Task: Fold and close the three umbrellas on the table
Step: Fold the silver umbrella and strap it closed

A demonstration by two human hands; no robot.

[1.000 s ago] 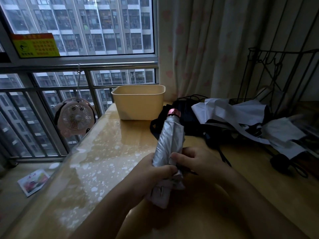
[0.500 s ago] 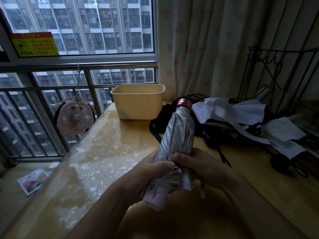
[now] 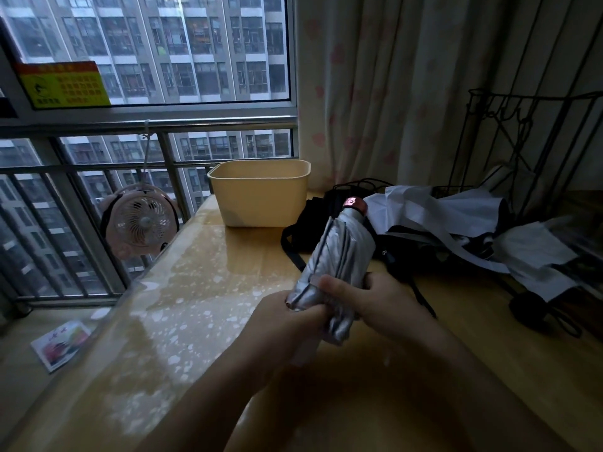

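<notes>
I hold a collapsed silver umbrella (image 3: pixel 342 252) with a pink cap above the wooden table (image 3: pixel 202 288), its tip tilted away to the upper right. My left hand (image 3: pixel 287 321) grips its lower end from the left. My right hand (image 3: pixel 375 301) wraps around the folded canopy from the right, thumb on the fabric. A black umbrella (image 3: pixel 313 223) lies behind it. A white-and-black umbrella (image 3: pixel 456 220) sprawls loosely to the right, its fabric spread out.
A cream plastic bin (image 3: pixel 261 194) stands at the table's far edge by the window. A small pink fan (image 3: pixel 140 221) hangs on the window railing at left. A black wire rack (image 3: pixel 535 141) stands at the right. A curtain hangs behind.
The silver umbrella has swung so its pink tip points further right and away. My hands have shifted their grip on its lower canopy, and its folds look gathered tighter.
</notes>
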